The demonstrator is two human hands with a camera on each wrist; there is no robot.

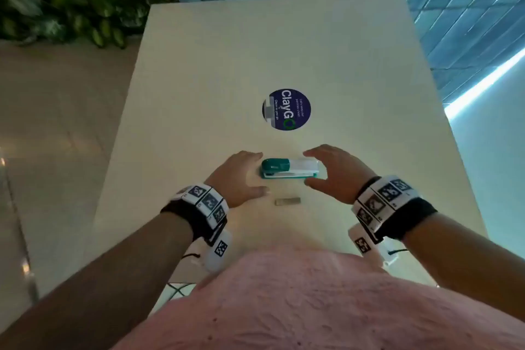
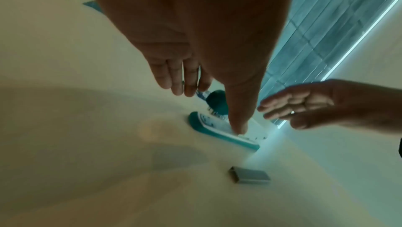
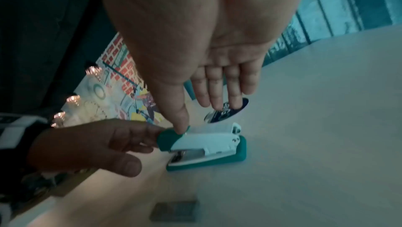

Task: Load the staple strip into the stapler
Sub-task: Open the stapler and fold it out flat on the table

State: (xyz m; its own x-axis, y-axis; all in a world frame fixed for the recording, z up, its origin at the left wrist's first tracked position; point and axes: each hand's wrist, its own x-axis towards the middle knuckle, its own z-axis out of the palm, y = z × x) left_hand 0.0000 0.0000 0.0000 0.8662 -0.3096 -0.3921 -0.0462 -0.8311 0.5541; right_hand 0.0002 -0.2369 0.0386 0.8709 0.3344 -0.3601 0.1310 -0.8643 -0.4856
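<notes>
A teal and white stapler (image 1: 289, 168) lies closed on the pale table (image 1: 284, 51), teal head to the left. My left hand (image 1: 257, 173) hovers at its teal end with fingers straight and thumb spread, holding nothing. My right hand (image 1: 309, 167) cups around the white right end, fingers above and thumb below, also holding nothing. I cannot tell whether either hand touches the stapler. A short grey staple strip (image 1: 287, 201) lies loose on the table just nearer to me. In the left wrist view the staple strip (image 2: 250, 177) lies below the stapler (image 2: 217, 131).
A round dark blue sticker (image 1: 286, 109) is on the table beyond the stapler. The table's left edge (image 1: 127, 111) drops to the floor, with green plants (image 1: 71, 3) at the back left. A blue slatted wall (image 1: 468, 23) runs along the back and right.
</notes>
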